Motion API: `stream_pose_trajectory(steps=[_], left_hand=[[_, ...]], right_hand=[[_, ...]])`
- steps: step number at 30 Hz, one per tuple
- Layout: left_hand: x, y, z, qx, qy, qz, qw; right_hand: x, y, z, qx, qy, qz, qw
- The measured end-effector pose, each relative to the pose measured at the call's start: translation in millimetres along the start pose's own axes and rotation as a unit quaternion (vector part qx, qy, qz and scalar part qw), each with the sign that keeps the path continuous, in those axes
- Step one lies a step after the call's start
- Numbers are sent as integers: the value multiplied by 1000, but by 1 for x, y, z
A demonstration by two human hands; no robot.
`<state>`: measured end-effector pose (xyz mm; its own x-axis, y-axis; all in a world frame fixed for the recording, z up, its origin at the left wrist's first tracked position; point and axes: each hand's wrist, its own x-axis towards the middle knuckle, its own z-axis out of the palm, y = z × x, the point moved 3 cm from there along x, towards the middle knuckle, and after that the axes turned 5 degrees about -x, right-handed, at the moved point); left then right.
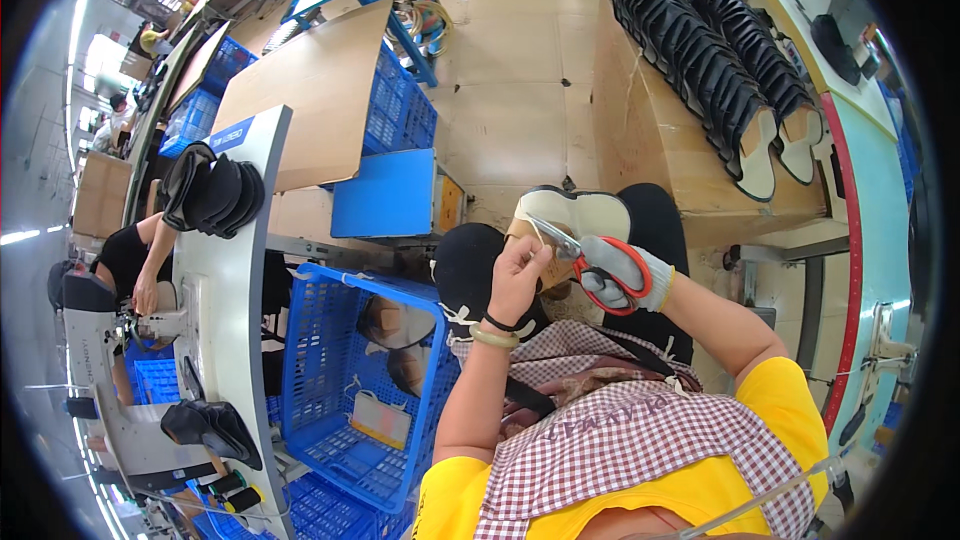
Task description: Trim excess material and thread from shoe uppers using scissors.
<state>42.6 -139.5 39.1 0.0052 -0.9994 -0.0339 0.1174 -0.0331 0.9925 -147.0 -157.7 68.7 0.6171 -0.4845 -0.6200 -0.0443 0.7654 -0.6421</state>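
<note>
On my lap lies a shoe upper (592, 212) with a cream sole face and a dark edge. My bare left hand (520, 275) pinches near its left end, where a thin cream strip stands up beside the fingertips. My right hand (640, 270), in a grey-and-white work glove, is closed round red-handled scissors (557, 238). Their blades point up-left, over the upper and close to the left fingertips. Whether the blades touch the strip, I cannot tell. Dark fabric (468, 265) lies beside my left hand, with white ties below.
A blue crate (300, 380) with several pale and dark pieces stands at my left. Beyond it, a person's arm (150, 260) works at a sewing machine (110, 370). Black shoe uppers (680, 50) line a cardboard box (640, 140) at the far right, beside a red-edged table (838, 270).
</note>
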Motion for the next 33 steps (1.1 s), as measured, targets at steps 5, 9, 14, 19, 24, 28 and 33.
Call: stream_pose_trajectory(steps=[5, 9, 14, 19, 24, 28, 33], left_hand=[[-17, 0, -6, 4, -30, -1, 1000], [-28, -4, -5, -43, -76, -41, 995], [-37, 4, 1, -120, -183, -74, 973], [-50, 5, 22, -156, -251, -110, 949], [-65, 3, 44, -167, -244, -96, 951], [-75, -8, 64, -208, -261, -124, 934], [-90, 2, 85, -230, -337, -45, 912]], right_hand=[[-5, 8, 5, -2, -24, -1, 1000], [-15, 16, 0, 3, -55, 9, 998], [-28, 26, -2, 15, -92, 13, 996], [-43, 39, -4, 24, -66, 14, 997], [-75, 44, 18, 52, -10, -4, 999], [-89, 63, 23, 98, 26, -50, 994], [-87, 67, 13, 203, 119, -85, 968]])
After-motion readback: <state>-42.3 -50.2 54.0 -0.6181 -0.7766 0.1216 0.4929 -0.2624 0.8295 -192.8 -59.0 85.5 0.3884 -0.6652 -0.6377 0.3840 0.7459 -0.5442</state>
